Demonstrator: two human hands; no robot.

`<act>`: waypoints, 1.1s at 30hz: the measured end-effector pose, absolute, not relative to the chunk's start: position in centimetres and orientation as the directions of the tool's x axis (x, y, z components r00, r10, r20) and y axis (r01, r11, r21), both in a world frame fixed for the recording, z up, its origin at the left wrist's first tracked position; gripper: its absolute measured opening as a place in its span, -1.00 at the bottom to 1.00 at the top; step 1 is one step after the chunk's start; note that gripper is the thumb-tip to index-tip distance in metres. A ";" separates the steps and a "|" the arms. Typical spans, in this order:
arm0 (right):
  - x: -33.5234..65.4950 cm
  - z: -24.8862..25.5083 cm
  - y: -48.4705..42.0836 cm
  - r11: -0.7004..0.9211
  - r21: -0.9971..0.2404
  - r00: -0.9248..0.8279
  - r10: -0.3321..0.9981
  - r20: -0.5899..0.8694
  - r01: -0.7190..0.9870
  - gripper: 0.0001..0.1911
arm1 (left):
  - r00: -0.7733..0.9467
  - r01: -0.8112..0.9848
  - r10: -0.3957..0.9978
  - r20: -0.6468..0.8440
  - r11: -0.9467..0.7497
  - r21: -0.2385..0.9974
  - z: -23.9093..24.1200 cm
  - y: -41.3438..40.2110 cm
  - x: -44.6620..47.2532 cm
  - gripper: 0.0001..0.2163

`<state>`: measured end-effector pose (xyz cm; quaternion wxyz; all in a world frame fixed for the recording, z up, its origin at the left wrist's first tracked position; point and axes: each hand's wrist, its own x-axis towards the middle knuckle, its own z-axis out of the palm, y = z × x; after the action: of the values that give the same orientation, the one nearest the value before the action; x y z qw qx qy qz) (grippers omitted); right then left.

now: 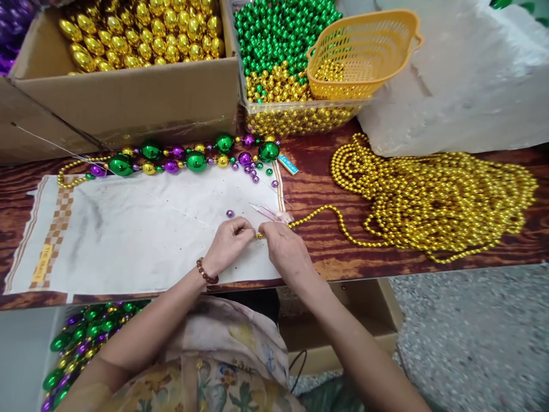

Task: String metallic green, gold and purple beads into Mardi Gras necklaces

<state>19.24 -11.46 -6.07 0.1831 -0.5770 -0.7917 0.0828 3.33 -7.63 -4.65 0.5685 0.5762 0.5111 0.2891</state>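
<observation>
My left hand point(229, 243), a bracelet at its wrist, is pinched at the tip of a gold bead strand point(315, 213). My right hand point(288, 250) grips the same strand a few beads further along, and a short gold piece shows between both hands. A thin white thread point(171, 209) runs from the upper left towards my left hand; where it ends is hidden. Just beyond my fingers lie a loose purple bead point(230, 213) and small pointed snips point(266, 212). Both hands are over a white cloth point(141, 240).
A necklace of green, purple and gold beads point(196, 161) lies along the cloth's far edge. At right is a heap of gold bead strands point(446, 200). Behind stand a cardboard box point(128, 109), a clear bead tub point(300, 117), a yellow basket point(364, 51) and a white bag point(463, 86).
</observation>
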 end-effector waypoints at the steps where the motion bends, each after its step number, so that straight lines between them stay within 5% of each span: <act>1: 19.3 -6.0 -11.3 0.329 -0.356 -0.265 0.940 0.216 0.874 -0.72 | 0.315 0.206 0.899 -0.305 0.249 0.946 -4.6 -7.5 3.4 -0.85; 6: 19.1 -6.2 -11.3 0.337 -0.684 -0.121 0.931 0.345 0.646 -0.73 | 0.299 -0.016 0.890 -0.345 0.366 0.931 -4.6 -7.8 3.5 -0.84; 9: 18.3 -6.1 -11.7 0.226 -0.906 0.023 0.968 0.251 0.357 -0.81 | 0.279 -0.027 0.923 -0.266 0.284 0.958 -4.5 -8.3 3.6 -0.84; 12: 17.3 -6.2 -12.0 0.079 -0.990 0.205 0.974 0.101 0.115 -0.91 | 0.248 0.024 0.945 -0.213 0.214 0.977 -4.5 -8.8 3.8 -0.84; 19: 15.8 -6.6 -12.6 0.064 -0.998 0.338 0.939 0.066 0.017 -0.91 | 0.247 -0.158 0.916 -0.317 0.361 0.919 -5.3 -9.5 4.2 -0.77; 23: 16.1 -6.3 -11.7 0.099 -0.961 0.436 0.900 -0.024 -0.257 -0.88 | 0.344 -0.156 0.880 -0.326 0.396 0.905 -5.6 -9.5 3.8 -0.70; 28: 17.4 -5.3 -10.1 0.025 -0.798 0.315 0.926 -0.208 -0.602 -0.74 | 0.378 -0.058 0.868 -0.321 0.368 0.928 -5.5 -9.4 2.9 -0.64; 33: 17.5 -5.0 -9.7 0.041 -0.742 0.282 0.938 -0.203 -0.669 -0.71 | 0.416 -0.074 0.844 -0.338 0.402 0.913 -5.4 -9.3 2.6 -0.64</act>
<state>17.49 -9.73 -5.00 0.7004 -0.3881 -0.1730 0.5736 2.64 -9.29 -5.41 0.7155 0.4427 0.4349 0.3209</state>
